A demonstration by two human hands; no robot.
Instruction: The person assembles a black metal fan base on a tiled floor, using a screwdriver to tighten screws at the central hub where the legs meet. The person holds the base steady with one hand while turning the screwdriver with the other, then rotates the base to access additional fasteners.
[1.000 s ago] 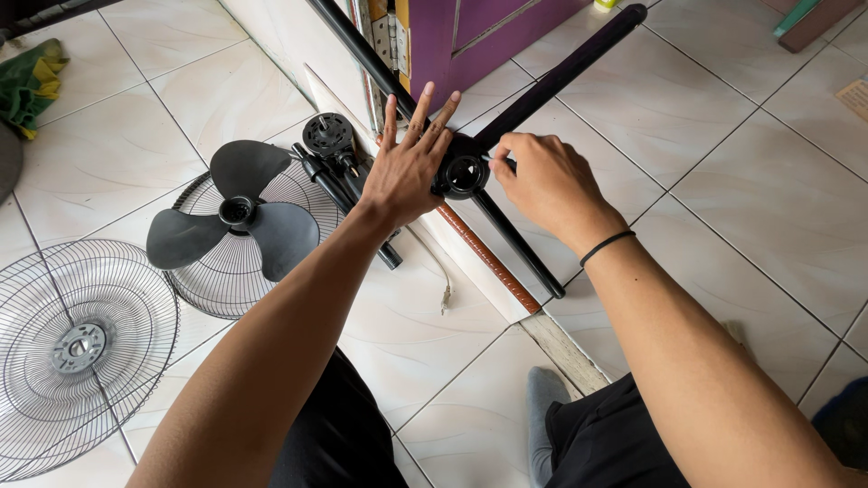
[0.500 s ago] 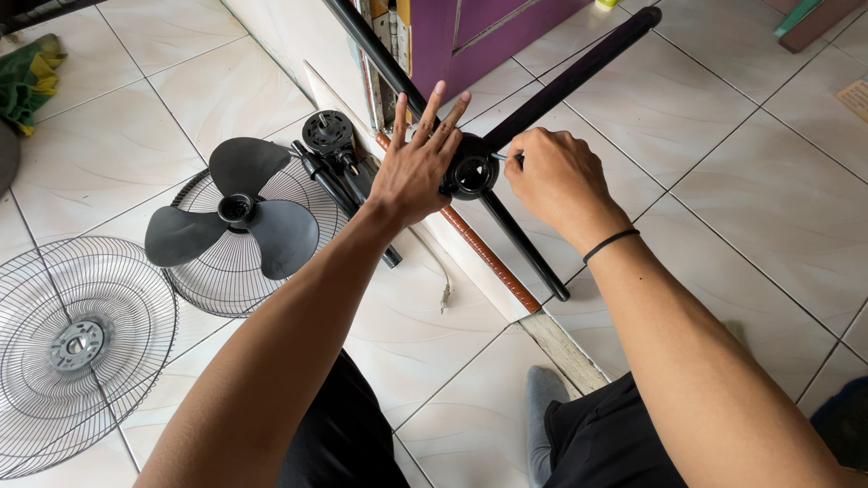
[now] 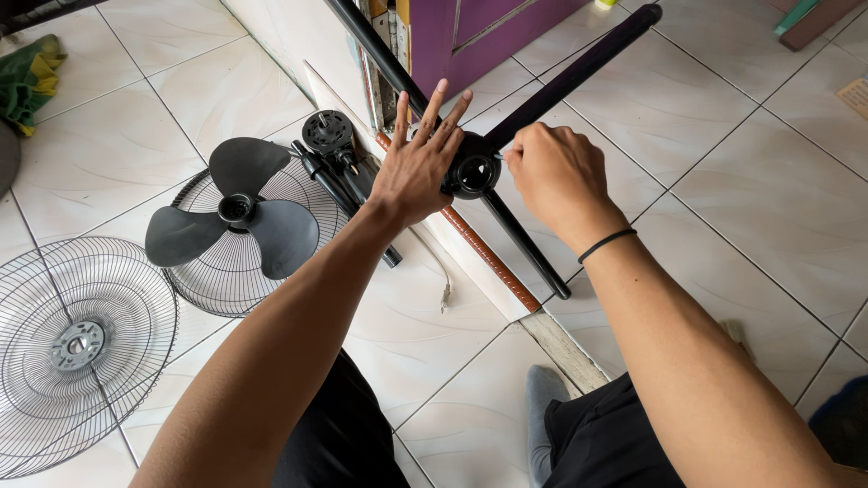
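Seen from above, a person seated on a white tiled floor (image 3: 741, 208) works on a black cross-shaped fan base (image 3: 579, 77). Its round hub (image 3: 474, 172) lies directly between the two hands, touching both, and its long tubular legs run diagonally away from the person. The left hand (image 3: 414, 172) presses flat against the hub's left side, fingers spread and unclenched. The right hand (image 3: 556, 176) is clenched on something small at the hub's right edge; what it grips is hidden. A dark three-bladed fan blade (image 3: 240, 212) rests on a wire grille (image 3: 194, 289) to the left.
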